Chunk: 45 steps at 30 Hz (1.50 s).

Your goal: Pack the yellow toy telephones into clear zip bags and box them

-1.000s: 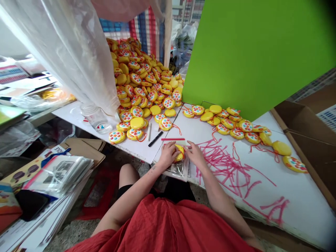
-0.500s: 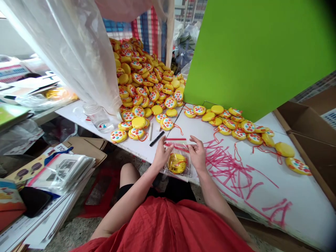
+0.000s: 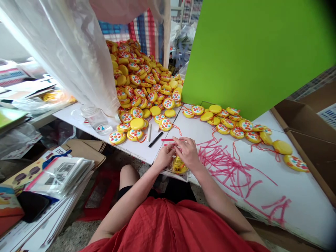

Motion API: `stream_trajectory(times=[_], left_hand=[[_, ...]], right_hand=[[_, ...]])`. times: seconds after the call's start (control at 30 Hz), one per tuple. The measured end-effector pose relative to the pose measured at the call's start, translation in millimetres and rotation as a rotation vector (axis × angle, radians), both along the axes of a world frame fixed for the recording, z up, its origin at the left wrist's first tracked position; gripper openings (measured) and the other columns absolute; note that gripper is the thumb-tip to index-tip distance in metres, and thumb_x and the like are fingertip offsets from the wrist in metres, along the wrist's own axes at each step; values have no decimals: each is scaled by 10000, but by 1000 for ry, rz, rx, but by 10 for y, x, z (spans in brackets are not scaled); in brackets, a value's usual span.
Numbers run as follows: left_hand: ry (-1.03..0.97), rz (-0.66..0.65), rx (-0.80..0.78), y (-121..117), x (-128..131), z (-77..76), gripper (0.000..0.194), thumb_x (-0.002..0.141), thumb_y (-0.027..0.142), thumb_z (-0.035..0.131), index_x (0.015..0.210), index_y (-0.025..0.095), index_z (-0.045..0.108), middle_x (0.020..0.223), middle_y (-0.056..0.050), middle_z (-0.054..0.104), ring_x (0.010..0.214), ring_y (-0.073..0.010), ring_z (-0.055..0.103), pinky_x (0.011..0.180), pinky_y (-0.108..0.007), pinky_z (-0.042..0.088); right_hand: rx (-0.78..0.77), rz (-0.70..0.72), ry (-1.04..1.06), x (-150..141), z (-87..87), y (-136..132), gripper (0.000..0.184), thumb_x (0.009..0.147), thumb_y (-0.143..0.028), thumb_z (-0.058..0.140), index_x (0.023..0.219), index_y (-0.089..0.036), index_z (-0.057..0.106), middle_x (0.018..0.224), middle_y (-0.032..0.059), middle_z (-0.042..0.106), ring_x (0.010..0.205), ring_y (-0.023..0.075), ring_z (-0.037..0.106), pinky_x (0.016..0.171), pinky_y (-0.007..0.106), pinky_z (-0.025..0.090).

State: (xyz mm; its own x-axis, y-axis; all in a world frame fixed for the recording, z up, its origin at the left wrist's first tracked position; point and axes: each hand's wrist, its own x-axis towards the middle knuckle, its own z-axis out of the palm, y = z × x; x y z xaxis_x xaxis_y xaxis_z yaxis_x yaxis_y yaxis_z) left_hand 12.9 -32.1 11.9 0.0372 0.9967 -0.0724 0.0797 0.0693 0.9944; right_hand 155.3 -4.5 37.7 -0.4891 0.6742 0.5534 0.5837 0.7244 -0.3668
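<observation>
A clear plastic bag (image 3: 170, 168) lies at the table's front edge, with a yellow round toy (image 3: 180, 166) inside it, partly covered by my right hand. My left hand (image 3: 164, 158) is closed on the bag's upper left part, thumb and fingers pinched. Bent over the bag's top, my right hand (image 3: 188, 153) has its fingertips pinched on the plastic close to the left fingertips. A red-pink strip (image 3: 167, 140) shows on the table just beyond the fingers. A black marker (image 3: 155, 139) and a white pen (image 3: 149, 132) lie to the left of the hands.
A large heap of yellow toys (image 3: 141, 82) with coloured dots fills the back left, under a hanging plastic sheet (image 3: 78, 52). More toys (image 3: 237, 133) lie along a green panel (image 3: 252, 52). A clear jug (image 3: 96, 119) stands left; a cardboard box (image 3: 301, 140) stands right.
Both hands have come together over the top of the bag; the right moved left and now covers part of the toy. Earlier they were apart at the bag's two upper sides.
</observation>
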Motion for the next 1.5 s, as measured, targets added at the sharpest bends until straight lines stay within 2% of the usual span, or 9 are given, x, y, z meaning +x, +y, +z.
stream_trajectory(times=[0.13,0.27,0.43,0.63,0.8,0.93,1.17,1.37,1.5], left_hand=[[339,-42,203,30,39,119,215,837,155,478,921,155,675,822,-42,701,755,-166,620,714,-264,479],[260,-110,128,84,54,65,235,858,207,505,1013,180,679,889,-49,712,779,-166,645,702,-263,497],[-149,-39,-187,145,-54,-227,235,821,309,626,1001,159,640,880,-61,700,705,-148,655,655,-285,529],[-385,-45,-237,142,-195,-352,358,749,409,723,959,140,616,841,-45,693,767,-138,658,738,-293,540],[-401,-88,-265,151,-221,-353,429,650,425,805,899,120,635,852,-57,698,767,-146,662,760,-293,532],[-434,-83,-250,160,-221,-395,419,639,421,815,866,118,635,805,-44,691,741,-136,656,752,-282,526],[-439,-76,-249,142,-224,-396,410,620,425,832,828,124,646,805,-35,693,715,-129,648,721,-264,522],[-511,-94,-310,143,-255,-374,417,648,326,834,979,132,671,886,-60,722,814,-160,678,815,-298,527],[-530,-121,-338,149,-292,-372,432,719,276,774,1109,134,654,914,-80,722,847,-165,680,817,-299,527]], right_hand=[[4,-19,-93,-58,14,42,450,922,-127,456,1342,-267,532,950,74,678,1044,279,521,963,473,353],[-96,-225,104,165,-145,278,405,806,-125,539,1194,-230,586,877,37,682,979,270,552,969,462,355],[-373,-692,181,1122,-433,773,186,751,-237,564,914,-205,646,865,46,698,857,238,620,869,383,445],[-479,-1011,79,2181,-525,907,218,725,-247,587,909,-184,685,965,126,685,1025,341,569,950,566,355],[-112,-1130,-27,2302,-409,739,550,703,-190,637,1249,-164,573,1423,192,402,1328,393,291,1053,626,189],[103,-829,75,1780,-323,554,377,815,-150,510,1178,-130,607,1223,186,542,1184,317,447,1011,501,332],[-340,-267,-14,546,-481,268,226,915,-321,528,871,-186,704,878,98,672,896,256,587,857,388,431],[-825,-115,370,547,-485,339,143,773,-287,609,858,-188,666,797,28,689,728,188,632,672,293,481],[-872,-40,545,735,-501,344,233,691,-318,660,873,-175,686,791,28,690,707,173,616,675,287,471]])
